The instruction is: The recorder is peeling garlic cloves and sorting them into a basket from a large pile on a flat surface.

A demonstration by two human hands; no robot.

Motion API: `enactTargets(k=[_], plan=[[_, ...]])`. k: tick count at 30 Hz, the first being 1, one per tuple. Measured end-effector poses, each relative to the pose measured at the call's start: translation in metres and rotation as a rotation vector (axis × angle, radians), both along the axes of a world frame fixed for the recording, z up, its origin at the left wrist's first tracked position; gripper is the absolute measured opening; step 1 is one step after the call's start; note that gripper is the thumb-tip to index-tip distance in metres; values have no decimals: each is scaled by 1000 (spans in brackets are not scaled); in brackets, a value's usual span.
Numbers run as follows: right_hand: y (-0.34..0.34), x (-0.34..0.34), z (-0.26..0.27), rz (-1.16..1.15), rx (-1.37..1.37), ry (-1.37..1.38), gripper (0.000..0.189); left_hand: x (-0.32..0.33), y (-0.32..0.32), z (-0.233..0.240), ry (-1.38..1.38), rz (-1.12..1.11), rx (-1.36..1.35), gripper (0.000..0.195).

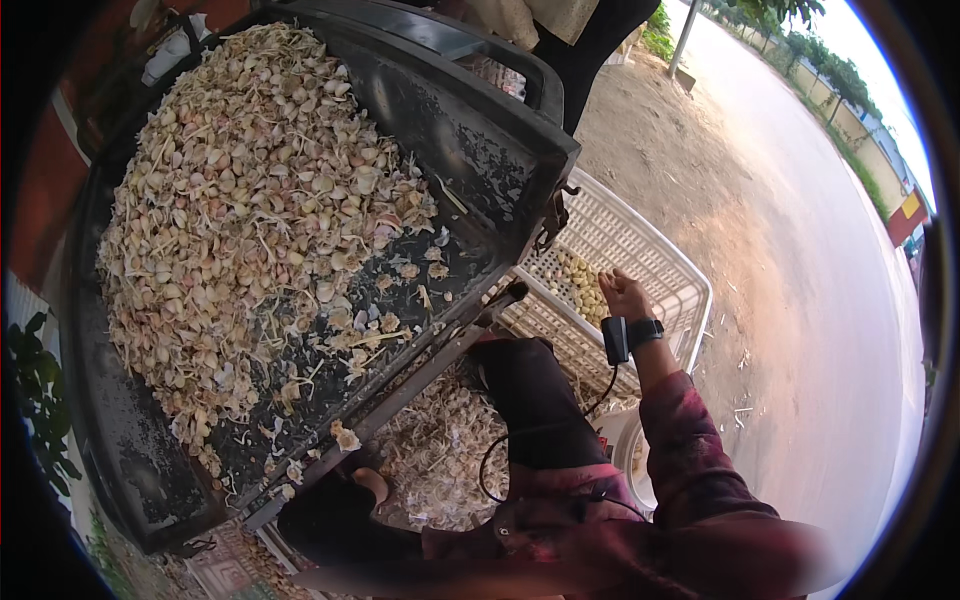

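Note:
Over the inside of a white plastic crate (679, 281), my right hand (627, 297) hangs with its fingers bent. Whether anything is between the fingers is too small to tell. Pale peeled garlic cloves (583, 289) lie on the crate's floor, just left of the hand. On the right wrist are a dark band (646, 331) and a small black device (615, 340) with a cable. My left hand is out of view. Before me stands a black metal cart tray (442, 112) heaped with unpeeled garlic cloves (247, 187), loose skins and dry stalks.
Garlic skins (442, 450) cover the ground between my legs. A white bucket (637, 465) stands beneath my right forearm. The tray's metal front rail (397, 409) runs close before my knees. Another person's dark-clothed leg (600, 52) is behind the tray. A paved road (817, 247) lies at right.

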State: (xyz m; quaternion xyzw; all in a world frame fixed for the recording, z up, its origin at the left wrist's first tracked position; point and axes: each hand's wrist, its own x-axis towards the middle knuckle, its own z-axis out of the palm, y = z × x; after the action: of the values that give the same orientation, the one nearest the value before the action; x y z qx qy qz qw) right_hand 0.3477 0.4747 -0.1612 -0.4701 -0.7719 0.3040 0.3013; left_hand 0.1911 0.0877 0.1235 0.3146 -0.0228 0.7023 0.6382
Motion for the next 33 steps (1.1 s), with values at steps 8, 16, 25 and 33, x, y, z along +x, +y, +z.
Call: enactTargets(k=[8,16,25,33], plan=[[-3,-1,24,-335,-712,811,56,-46,-120,-50,-422,937,-387,24],[-120,-91,156,422,-798,658,20,-127,-358,-202,-410,1997,-880,29],[-180,-275,184,1022,-249,42,25,-141,-452,-250,-460,2116,-1308,49],[-187,-372,120,915,471,-278,20,-133,-229,-83,-64,1394,-610,20]])
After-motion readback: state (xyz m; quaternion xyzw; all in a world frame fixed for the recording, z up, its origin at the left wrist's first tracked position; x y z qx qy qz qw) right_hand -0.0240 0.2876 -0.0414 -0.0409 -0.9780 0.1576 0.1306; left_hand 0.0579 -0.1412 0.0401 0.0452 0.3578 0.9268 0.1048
